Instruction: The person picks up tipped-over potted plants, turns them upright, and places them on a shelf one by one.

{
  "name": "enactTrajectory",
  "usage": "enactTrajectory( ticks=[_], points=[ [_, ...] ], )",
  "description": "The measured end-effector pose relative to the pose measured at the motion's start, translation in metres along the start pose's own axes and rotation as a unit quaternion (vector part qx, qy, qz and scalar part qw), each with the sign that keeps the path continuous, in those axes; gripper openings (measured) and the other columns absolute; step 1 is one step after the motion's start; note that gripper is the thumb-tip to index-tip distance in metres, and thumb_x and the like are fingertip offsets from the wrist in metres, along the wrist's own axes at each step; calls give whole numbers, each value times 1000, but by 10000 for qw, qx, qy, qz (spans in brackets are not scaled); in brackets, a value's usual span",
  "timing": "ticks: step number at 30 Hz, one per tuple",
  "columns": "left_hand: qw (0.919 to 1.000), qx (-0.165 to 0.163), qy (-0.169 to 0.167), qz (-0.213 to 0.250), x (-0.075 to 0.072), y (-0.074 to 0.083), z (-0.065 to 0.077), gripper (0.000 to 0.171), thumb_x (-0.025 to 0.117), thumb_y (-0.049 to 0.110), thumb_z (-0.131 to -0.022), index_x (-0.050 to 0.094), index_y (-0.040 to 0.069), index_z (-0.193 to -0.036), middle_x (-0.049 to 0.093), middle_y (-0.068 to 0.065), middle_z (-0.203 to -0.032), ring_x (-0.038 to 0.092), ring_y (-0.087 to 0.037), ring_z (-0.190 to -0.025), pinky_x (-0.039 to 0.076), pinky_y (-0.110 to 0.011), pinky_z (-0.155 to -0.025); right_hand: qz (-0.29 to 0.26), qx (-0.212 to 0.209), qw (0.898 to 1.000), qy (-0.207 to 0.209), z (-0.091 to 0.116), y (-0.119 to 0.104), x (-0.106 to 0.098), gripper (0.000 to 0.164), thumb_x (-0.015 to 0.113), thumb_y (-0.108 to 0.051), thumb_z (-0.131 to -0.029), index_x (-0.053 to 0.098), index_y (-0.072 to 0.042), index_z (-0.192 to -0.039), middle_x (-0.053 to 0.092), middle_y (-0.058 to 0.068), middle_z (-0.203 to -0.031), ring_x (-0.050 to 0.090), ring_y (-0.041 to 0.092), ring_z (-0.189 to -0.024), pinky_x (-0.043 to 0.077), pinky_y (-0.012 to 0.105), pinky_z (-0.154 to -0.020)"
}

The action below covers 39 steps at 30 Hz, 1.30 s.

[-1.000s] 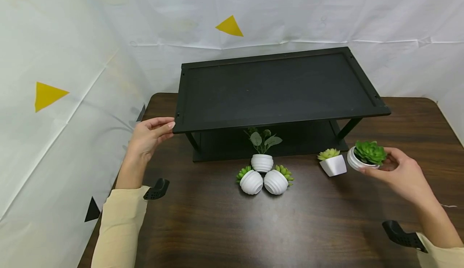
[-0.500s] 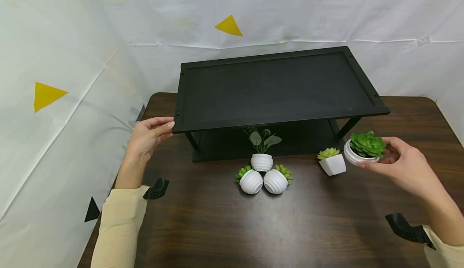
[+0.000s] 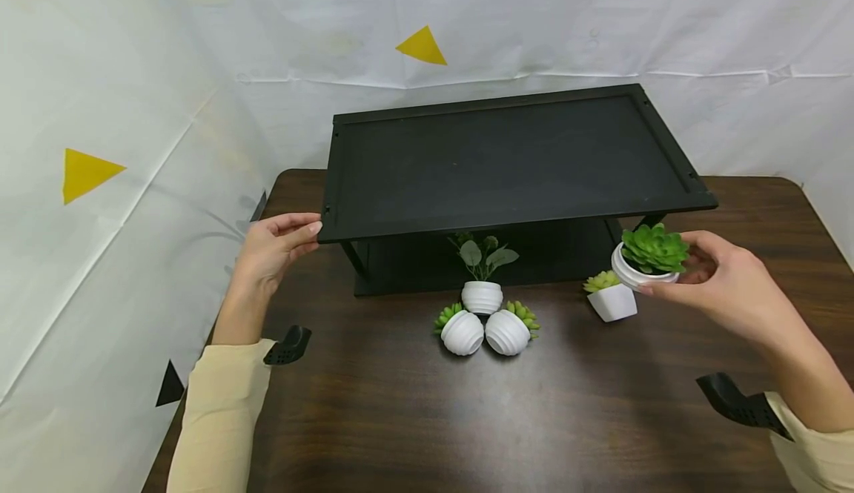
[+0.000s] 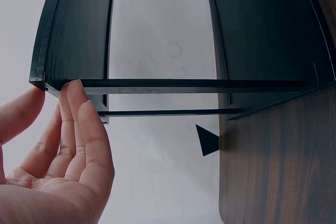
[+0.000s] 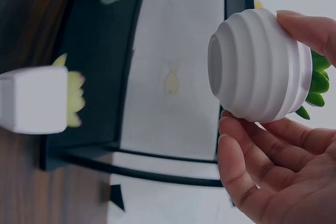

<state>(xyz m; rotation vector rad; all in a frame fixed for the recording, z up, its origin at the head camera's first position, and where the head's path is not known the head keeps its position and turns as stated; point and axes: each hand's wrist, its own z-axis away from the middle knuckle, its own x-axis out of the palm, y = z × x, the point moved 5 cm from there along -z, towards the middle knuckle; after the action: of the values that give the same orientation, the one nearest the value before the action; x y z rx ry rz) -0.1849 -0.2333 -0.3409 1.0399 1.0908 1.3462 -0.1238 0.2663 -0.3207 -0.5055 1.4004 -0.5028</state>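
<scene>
My right hand (image 3: 740, 285) grips a green succulent (image 3: 654, 248) in a ribbed white pot (image 5: 257, 66), raised off the table at the front right of a black two-tier shelf (image 3: 507, 159). Thumb and fingers sit on opposite sides of the pot. Below it, partly covered, a pale green succulent in a square white pot (image 3: 614, 303) stands on the table. At the shelf's front left corner, my left hand (image 3: 273, 252) pinches the top board, thumb on one side and fingers under it, as the left wrist view shows.
In front of the shelf's middle, a leafy plant in a white pot (image 3: 482, 297) stands upright. Two ribbed pots with succulents, a left one (image 3: 462, 333) and a right one (image 3: 507, 332), lie tipped before it. White sheeting (image 3: 534, 18) hangs behind the brown table (image 3: 400, 419).
My right hand has lifted the potted succulent up and to the left, so that it now overlaps the square pot in the head view. The left hand stays at the shelf corner.
</scene>
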Motion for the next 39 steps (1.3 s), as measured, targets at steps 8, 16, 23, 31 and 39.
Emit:
enactTrajectory(
  ticks=[8, 16, 23, 31, 39],
  points=[
    [10000, 13, -24, 42, 1, 1, 1, 12, 68, 7, -82, 66, 5, -94, 60, -4, -91, 59, -12, -72, 53, -22, -72, 125, -162, 9998, -14, -3, -24, -3, 82, 78, -38, -71, 39, 6, -129, 57, 16, -92, 51, 7, -69, 44, 27, -52],
    [10000, -22, 1, -62, 1, 2, 1, 22, 68, 8, -82, 62, -2, -101, 59, -3, -92, 59, -12, -72, 52, -21, -71, -97, -336, 9993, -111, -7, -48, -2, 77, 77, -35, -73, 40, 4, -129, 58, 15, -94, 52, 5, -70, 45, 25, -53],
    [9998, -8, 100, -182, 1, 2, 1, 13, 69, 8, -82, 65, 5, -94, 59, -3, -92, 59, -12, -73, 53, -22, -71, -230, -519, 9982, -216, -16, -74, 2, 71, 77, -35, -73, 44, -1, -126, 57, 11, -94, 55, 10, -70, 44, 24, -55],
    [9998, 22, 58, -182, 1, 2, 0, 16, 68, 7, -83, 63, 2, -97, 58, -3, -92, 58, -11, -72, 52, -21, -70, -303, -730, 9962, -375, -31, -99, 10, 72, 77, -35, -73, 44, -1, -126, 56, 13, -101, 56, 21, -82, 45, 29, -65],
    [9997, 19, 84, -248, 2, 3, 0, 17, 67, 7, -83, 63, 1, -98, 58, -3, -91, 59, -11, -72, 52, -20, -70, -295, -1047, 9933, -395, -43, -122, 19, 69, 77, -36, -72, 47, 0, -123, 56, 12, -96, 53, 22, -84, 43, 34, -66]
  ],
)
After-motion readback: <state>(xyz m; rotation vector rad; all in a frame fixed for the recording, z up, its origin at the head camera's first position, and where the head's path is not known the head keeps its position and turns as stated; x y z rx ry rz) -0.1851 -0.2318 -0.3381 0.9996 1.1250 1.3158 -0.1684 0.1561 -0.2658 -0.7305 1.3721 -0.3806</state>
